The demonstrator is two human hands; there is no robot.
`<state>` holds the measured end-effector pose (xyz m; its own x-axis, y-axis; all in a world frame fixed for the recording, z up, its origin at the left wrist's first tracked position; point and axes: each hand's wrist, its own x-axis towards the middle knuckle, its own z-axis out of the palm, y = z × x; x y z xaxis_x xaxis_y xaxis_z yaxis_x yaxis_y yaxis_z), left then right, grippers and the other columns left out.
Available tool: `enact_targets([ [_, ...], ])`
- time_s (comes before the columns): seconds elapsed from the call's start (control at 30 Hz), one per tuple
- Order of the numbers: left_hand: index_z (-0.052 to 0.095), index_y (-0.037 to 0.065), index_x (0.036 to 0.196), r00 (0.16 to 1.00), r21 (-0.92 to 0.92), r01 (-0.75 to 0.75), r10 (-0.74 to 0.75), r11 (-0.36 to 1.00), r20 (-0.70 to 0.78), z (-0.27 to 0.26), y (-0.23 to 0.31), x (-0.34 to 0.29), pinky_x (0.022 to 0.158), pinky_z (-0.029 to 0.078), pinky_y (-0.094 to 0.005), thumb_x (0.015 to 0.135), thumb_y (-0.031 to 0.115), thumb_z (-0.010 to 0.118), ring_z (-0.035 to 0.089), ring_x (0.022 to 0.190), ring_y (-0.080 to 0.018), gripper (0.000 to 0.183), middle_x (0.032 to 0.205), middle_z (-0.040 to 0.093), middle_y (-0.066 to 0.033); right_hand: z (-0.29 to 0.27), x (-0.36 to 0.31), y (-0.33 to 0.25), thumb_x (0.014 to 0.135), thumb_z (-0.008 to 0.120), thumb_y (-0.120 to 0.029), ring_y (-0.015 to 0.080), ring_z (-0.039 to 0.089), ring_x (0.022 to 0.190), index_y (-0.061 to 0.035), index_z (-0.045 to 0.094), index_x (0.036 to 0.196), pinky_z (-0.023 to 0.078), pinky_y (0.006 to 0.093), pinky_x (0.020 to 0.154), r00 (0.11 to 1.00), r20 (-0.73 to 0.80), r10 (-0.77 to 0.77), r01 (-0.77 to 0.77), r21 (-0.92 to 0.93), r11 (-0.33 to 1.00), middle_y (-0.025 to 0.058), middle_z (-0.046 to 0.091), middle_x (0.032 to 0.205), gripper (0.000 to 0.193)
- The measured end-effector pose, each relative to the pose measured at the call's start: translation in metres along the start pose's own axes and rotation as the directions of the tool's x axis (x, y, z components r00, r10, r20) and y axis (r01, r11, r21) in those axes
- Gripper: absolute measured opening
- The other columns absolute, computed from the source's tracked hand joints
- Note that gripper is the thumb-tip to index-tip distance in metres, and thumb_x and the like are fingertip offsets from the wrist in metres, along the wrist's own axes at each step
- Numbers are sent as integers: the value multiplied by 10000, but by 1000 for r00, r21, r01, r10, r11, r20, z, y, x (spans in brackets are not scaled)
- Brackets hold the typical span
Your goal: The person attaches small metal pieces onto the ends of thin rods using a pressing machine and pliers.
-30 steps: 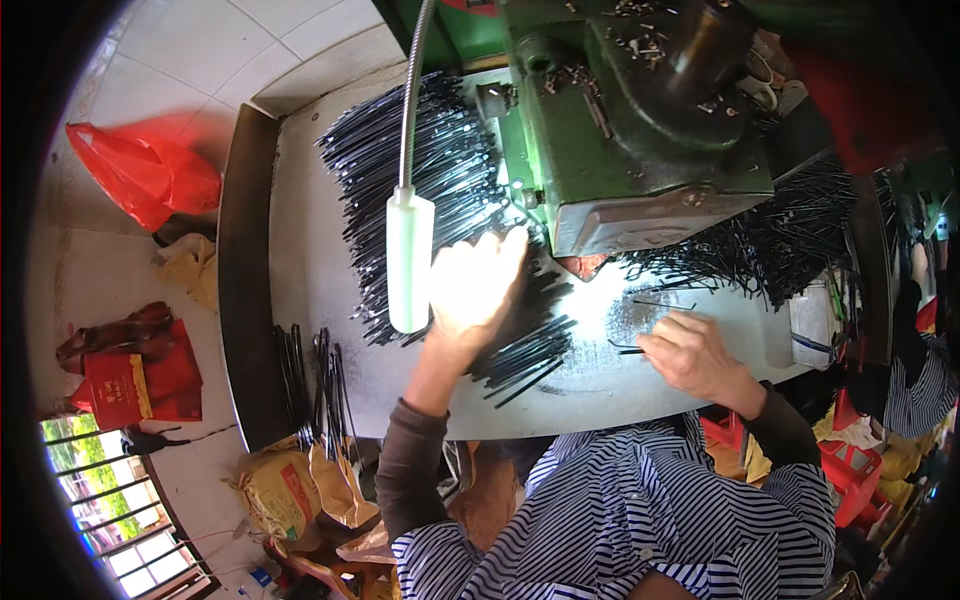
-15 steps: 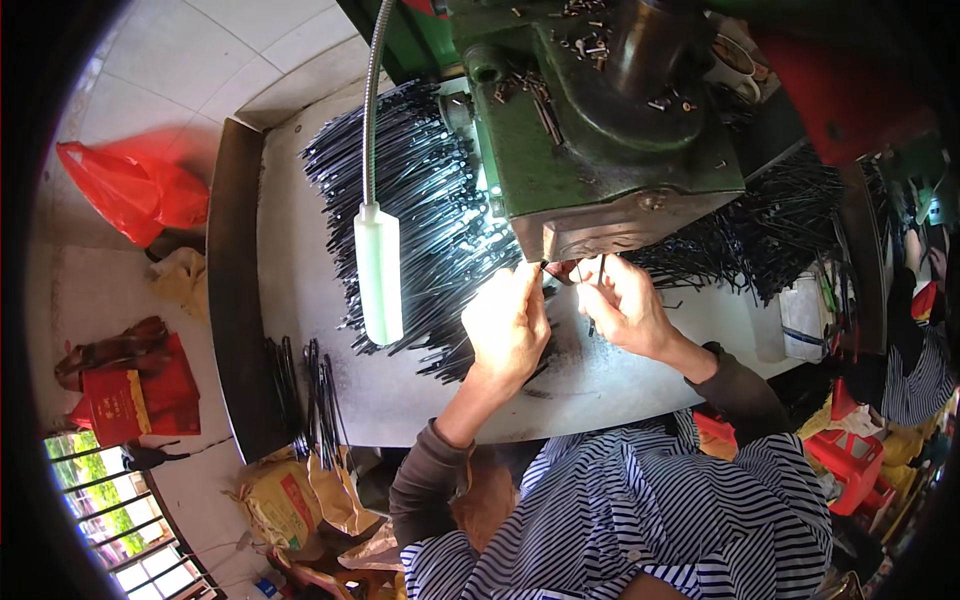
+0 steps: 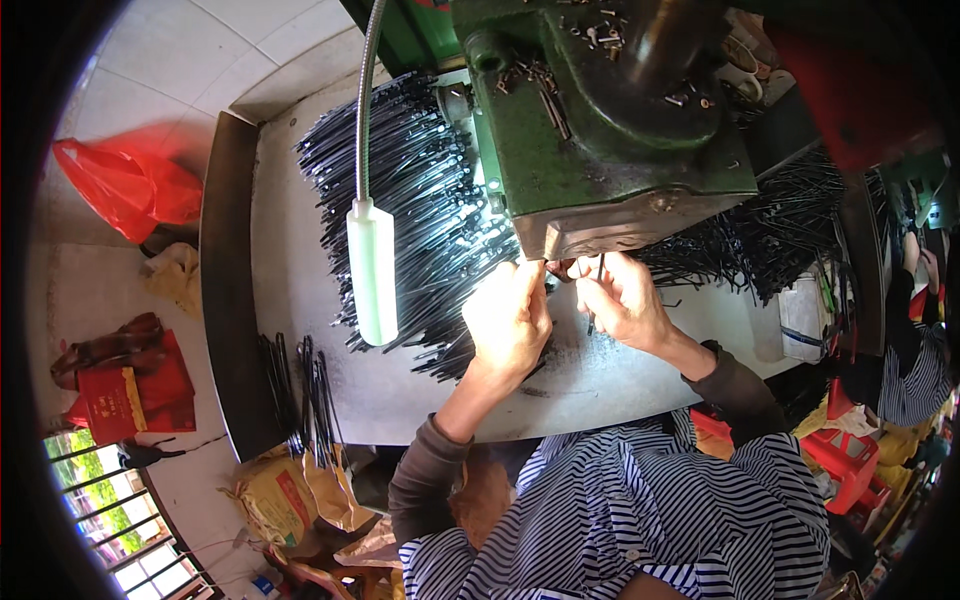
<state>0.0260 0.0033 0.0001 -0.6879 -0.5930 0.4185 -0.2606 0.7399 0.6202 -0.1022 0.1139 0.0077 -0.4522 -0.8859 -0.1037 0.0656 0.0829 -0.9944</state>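
Observation:
My left hand (image 3: 508,315) is closed, its fingertips pinched at the lower front edge of the green machine head (image 3: 600,165). What those fingers hold is hidden beneath the machine. Close by on the right, my right hand (image 3: 630,308) is closed around a thin black rod (image 3: 600,268), which sticks out above and below its fingers. A large heap of similar black rods (image 3: 400,200) lies on the metal worktable (image 3: 400,410), left of the machine. Another tangled pile of black rods (image 3: 790,220) lies to the right.
A lit lamp (image 3: 372,275) on a flexible neck hangs left of my left hand. Small screws (image 3: 603,38) lie atop the machine. A dark raised rim (image 3: 228,280) borders the table's left side, near a few separate rods (image 3: 315,400). A co-worker's striped sleeve (image 3: 915,375) shows far right.
The view has shifted slightly, so the machine sits a little farther right and the lamp a little farther left. Both hands stay in nearly the same place with the same closed grip.

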Motion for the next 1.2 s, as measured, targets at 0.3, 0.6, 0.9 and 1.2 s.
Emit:
enact_targets([
  [0.3,563,88,769,988,52,-130,134,990,-71,3,-3,12,471,386,-345,684,-5,653,495,547,-227,155,648,454,-62,-7,6,-1,876,551,-2,90,601,637,29,485,809,480,223,512,997,-28,75,-75,0,997,116,643,904,99],
  [0.6,572,50,889,953,319,-303,283,898,107,-8,-1,12,489,400,-337,674,27,628,498,574,-243,223,713,486,-81,-13,8,1,889,553,-29,79,593,611,40,503,846,471,211,480,992,2,128,-128,-60,990,103,644,870,95],
  [0.9,524,31,910,738,-538,664,-340,519,583,-40,-12,-17,449,376,-266,931,141,532,483,483,-125,112,620,548,-72,16,-7,14,1001,418,-173,295,679,832,34,428,1157,598,346,668,991,79,111,-136,556,820,142,551,1009,259],
  [1.2,589,-14,924,535,-532,842,-254,89,806,-63,-22,-7,410,304,-208,929,168,549,392,433,-75,186,647,592,-77,18,1,21,999,438,-220,273,657,902,14,455,1134,569,374,795,963,195,185,-267,608,748,151,573,1010,271],
])
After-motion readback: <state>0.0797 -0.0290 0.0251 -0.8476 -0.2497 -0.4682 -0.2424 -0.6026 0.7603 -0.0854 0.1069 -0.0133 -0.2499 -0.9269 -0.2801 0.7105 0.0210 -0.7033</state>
